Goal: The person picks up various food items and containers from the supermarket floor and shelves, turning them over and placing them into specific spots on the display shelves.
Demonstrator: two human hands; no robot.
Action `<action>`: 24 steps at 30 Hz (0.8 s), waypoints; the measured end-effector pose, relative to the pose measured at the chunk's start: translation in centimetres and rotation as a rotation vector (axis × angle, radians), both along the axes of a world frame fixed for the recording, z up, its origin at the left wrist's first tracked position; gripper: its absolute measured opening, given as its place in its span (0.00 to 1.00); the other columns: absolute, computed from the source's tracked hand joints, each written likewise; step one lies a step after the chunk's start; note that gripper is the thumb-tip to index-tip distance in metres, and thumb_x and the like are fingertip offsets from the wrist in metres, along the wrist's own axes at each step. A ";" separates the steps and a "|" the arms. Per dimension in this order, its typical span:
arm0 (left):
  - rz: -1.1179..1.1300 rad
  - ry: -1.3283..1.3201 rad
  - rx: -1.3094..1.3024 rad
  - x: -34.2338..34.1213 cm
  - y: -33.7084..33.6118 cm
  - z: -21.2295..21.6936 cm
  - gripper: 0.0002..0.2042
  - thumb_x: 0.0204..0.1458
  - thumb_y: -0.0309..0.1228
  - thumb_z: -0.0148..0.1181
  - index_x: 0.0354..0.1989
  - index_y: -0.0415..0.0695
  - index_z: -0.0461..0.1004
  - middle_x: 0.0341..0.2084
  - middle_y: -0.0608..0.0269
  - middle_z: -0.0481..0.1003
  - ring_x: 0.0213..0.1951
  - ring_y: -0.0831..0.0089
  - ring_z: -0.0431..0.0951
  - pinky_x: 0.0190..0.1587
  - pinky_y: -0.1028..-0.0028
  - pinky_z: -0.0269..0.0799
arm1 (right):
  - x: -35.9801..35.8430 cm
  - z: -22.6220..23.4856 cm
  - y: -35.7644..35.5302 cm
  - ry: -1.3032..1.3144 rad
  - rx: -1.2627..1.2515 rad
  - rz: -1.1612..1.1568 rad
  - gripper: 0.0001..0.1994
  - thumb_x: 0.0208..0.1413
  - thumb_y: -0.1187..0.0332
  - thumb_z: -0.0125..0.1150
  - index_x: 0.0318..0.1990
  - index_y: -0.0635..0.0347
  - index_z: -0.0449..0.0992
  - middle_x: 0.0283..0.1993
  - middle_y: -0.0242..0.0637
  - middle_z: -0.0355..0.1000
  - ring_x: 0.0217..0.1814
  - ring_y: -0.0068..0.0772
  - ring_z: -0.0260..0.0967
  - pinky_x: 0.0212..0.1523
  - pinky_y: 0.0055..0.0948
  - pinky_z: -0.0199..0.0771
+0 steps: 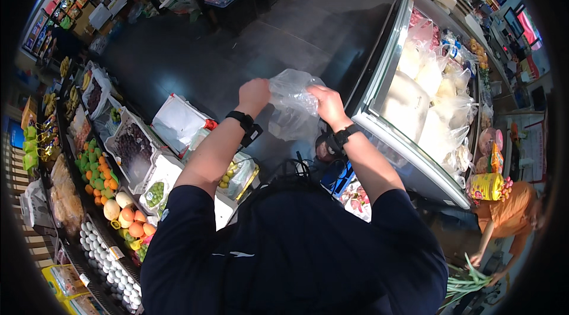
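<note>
A clear plastic bag (pixel 293 98) hangs spread between my two hands, out in front of my body above the dark floor. My left hand (pixel 255 94) is closed on the bag's left edge, its knuckles turned up. On the opposite edge, my right hand (pixel 326 101) pinches the plastic between thumb and fingers. The bag looks thin and crumpled, and I make out nothing inside it. Both wrists wear black bands with small devices.
To the right stands a glass-edged chest freezer (pixel 409 101) holding bagged goods. Grapes (pixel 133 148), fruit and eggs (pixel 109 261) line the left. A white box (pixel 178 118) sits near my left forearm. A person in orange (pixel 507 214) handles long green leaves (pixel 468 282) at lower right.
</note>
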State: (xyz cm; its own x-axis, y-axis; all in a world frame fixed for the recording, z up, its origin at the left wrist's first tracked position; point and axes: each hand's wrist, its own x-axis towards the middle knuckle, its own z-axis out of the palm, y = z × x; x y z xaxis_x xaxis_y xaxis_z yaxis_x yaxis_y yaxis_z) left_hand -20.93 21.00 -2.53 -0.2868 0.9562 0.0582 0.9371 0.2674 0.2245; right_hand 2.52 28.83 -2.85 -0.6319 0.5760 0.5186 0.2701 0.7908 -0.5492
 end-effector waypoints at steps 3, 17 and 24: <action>0.069 0.015 0.140 -1.0 3.5 2.4 0.06 0.46 0.30 0.52 0.29 0.43 0.75 0.31 0.54 0.76 0.36 0.52 0.77 0.37 0.58 0.74 | 0.1 0.9 5.2 -0.041 0.110 -0.023 0.17 0.40 0.81 0.55 0.39 0.54 0.78 0.40 0.38 0.76 0.43 0.45 0.74 0.42 0.35 0.75; -0.119 -0.397 0.731 -6.9 13.4 11.7 0.09 0.48 0.22 0.55 0.37 0.42 0.78 0.36 0.57 0.77 0.36 0.59 0.78 0.40 0.70 0.73 | -8.5 9.5 19.1 0.119 0.511 -0.461 0.19 0.37 0.80 0.56 0.38 0.48 0.80 0.44 0.27 0.75 0.43 0.36 0.70 0.46 0.30 0.66; -0.054 -1.042 0.611 -15.6 20.6 7.3 0.10 0.53 0.23 0.56 0.44 0.37 0.75 0.36 0.65 0.75 0.35 0.78 0.74 0.38 0.77 0.71 | -15.6 7.7 27.6 0.106 0.037 -0.291 0.16 0.45 0.81 0.55 0.40 0.52 0.79 0.45 0.38 0.73 0.46 0.43 0.72 0.45 0.33 0.72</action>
State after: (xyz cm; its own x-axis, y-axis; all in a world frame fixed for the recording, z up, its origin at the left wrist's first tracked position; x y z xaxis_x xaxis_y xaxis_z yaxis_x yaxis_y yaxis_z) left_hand -36.50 41.59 4.79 -0.4258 0.8636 0.2699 0.2383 -0.1808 0.9542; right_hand -13.04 56.46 4.87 -0.3844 0.7039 0.5973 0.4304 0.7090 -0.5586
